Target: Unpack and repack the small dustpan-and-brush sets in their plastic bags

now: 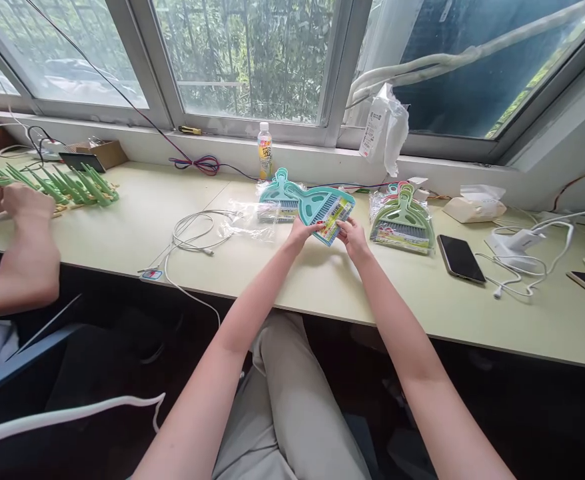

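Head view: mid-frame, your left hand [301, 233] and right hand [353, 238], both nearly closed, pinch the lower edges of the teal dustpan set [325, 211]; with its handle [294, 192] unheld, a slackened grip could let it tip onto the table [232, 270].

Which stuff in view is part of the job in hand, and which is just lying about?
In the job:
- teal dustpan set, in the left hand and right hand
- second teal set behind it
- green-topped stack
- clear plastic, probably

Lying about:
- bottle
- coiled white cable
- black phone
- tissue pack
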The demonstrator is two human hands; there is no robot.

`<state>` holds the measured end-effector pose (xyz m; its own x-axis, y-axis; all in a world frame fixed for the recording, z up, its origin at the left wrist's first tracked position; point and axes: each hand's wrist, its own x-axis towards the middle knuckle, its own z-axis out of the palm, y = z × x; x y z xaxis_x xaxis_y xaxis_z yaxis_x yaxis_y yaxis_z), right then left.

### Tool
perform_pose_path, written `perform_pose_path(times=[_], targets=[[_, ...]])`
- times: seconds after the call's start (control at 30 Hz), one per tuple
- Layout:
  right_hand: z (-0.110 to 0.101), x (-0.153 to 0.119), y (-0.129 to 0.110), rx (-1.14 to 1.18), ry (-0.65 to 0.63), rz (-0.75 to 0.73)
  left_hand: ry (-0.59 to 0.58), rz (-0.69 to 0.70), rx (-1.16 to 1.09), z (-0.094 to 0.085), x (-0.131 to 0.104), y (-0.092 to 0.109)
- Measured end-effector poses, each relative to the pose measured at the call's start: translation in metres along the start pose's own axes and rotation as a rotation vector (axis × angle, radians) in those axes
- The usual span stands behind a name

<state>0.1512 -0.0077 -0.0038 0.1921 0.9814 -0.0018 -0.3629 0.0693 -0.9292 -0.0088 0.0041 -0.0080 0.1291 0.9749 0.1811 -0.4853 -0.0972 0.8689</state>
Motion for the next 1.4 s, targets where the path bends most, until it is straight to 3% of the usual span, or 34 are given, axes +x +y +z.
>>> perform_pose_path(times=[0.1,0.2,0.3,0.37,0.43,0.53,0.6,0.67,0.73,0.8,0.87,0.93,1.07,1.17,1.4], targets=[[0.001,0.001,-0.002,0.023,0.023,-0.013,-0.02,-0.026,0.086,0.003,-0.003,0.005],[0.001,0.001,-0.005,0.045,0.044,-0.023,0.23,0.016,0.289,0.004,-0.008,0.016],[0.0,0.003,-0.006,0.069,0.087,-0.01,0.525,0.316,0.581,-0.008,-0.011,0.03],[-0.001,0.004,-0.007,0.091,0.103,-0.013,0.589,0.456,0.822,-0.024,-0.012,0.04],[0.0,0.004,-0.007,0.109,0.115,-0.017,0.633,0.388,1.079,-0.04,-0.011,0.048],[0.002,0.004,-0.01,0.124,0.156,0.006,0.6,0.187,1.341,-0.052,-0.008,0.058],[0.002,0.005,-0.013,0.145,0.159,0.025,0.616,0.299,1.384,-0.05,-0.007,0.064],[0.001,0.009,-0.016,0.178,0.194,0.031,0.588,0.51,1.354,-0.04,-0.01,0.068],[-0.003,0.011,-0.018,0.2,0.238,0.038,0.426,0.662,1.306,-0.028,-0.016,0.07],[-0.008,0.011,-0.019,0.23,0.288,0.044,0.181,0.685,1.286,-0.019,-0.023,0.071],[-0.012,0.009,-0.018,0.27,0.33,0.049,0.04,0.653,1.293,-0.017,-0.026,0.07],[-0.013,0.009,-0.015,0.297,0.354,0.048,0.056,0.644,1.33,-0.025,-0.025,0.068],[-0.01,0.011,-0.007,0.27,0.367,0.031,0.304,0.652,1.407,-0.046,-0.017,0.065],[-0.008,0.013,-0.003,0.237,0.364,0.038,0.417,0.595,1.423,-0.051,-0.012,0.061],[-0.003,0.008,-0.003,0.203,0.325,0.05,0.364,0.495,1.55,-0.055,-0.004,0.05]])
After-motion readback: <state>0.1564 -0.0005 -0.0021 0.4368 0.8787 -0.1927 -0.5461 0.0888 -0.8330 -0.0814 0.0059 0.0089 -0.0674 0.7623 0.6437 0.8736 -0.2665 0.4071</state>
